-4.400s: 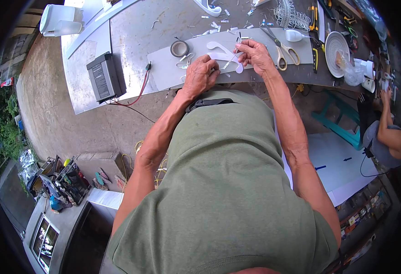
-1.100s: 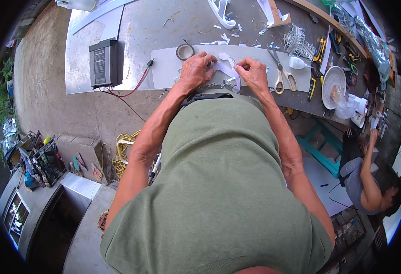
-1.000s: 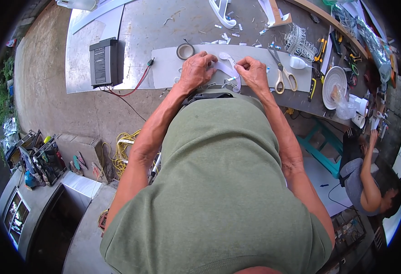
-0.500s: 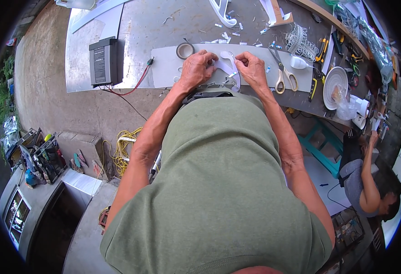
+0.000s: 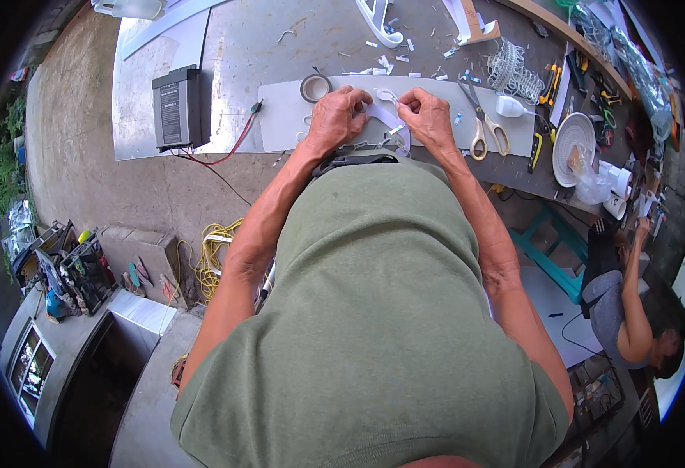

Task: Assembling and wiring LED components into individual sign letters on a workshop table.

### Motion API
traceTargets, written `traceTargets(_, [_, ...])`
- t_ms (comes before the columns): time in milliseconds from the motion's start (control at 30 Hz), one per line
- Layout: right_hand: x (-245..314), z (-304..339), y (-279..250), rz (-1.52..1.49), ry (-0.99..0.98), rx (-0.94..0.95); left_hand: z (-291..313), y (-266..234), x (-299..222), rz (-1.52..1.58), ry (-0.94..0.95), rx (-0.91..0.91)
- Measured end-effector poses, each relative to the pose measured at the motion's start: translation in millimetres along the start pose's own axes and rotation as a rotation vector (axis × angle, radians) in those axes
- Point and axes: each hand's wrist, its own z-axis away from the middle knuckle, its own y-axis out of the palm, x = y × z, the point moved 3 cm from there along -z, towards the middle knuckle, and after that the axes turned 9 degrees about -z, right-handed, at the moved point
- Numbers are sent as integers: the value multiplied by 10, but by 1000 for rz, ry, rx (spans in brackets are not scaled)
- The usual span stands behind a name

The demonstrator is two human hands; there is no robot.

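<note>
At the table edge in front of my body, my left hand (image 5: 336,118) is closed, its curled fingertips against the left side of a curved white piece (image 5: 383,115). My right hand (image 5: 428,118) pinches the end of a narrow, looped white strip (image 5: 387,95) just above that piece. How the strip joins the piece is too small to tell. Both hands are over a pale flat board (image 5: 280,121). Beside my left hand lies a roll of tape (image 5: 315,88). Scissors with cream handles (image 5: 479,139) lie to the right of my right hand.
A black box with wires (image 5: 176,108) stands at the table's left. Small white-blue pieces, coiled white strips (image 5: 511,72), a white bottle (image 5: 511,106), cutters and a round plate (image 5: 573,148) crowd the right. Another person (image 5: 623,312) works low at the right by a green stool (image 5: 549,253).
My right hand has shifted slightly left, bringing the strip with it; the strip now bends into a loop near my left fingertips. My left hand stays in place.
</note>
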Motion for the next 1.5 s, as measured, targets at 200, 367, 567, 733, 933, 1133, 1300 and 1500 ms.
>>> traceTargets(200, [-28, 83, 6, -133, 78, 44, -11, -24, -65, -50, 61, -51])
traceTargets(367, [80, 92, -58, -466, 181, 85, -71, 3, -25, 326, -48, 85])
traceTargets(567, [-12, -12, -205, -802, 157, 19, -65, 72, -59, 411, -22, 178])
traceTargets(733, [-60, -45, -303, -836, 130, 21, -16, 74, -89, 347, 3, 199])
traceTargets(933, [-146, -13, -355, -896, 147, -40, 125, -15, -78, 171, 81, -10])
traceTargets(1133, [-327, -25, -392, -912, 144, -152, 331, -160, 12, -68, 230, -239])
traceTargets(1300, [-525, 23, -445, -931, 170, -276, 460, -371, 145, -35, 255, -338])
traceTargets(1500, [-644, 96, -583, -918, 192, -352, 707, -435, 288, -62, 270, -189])
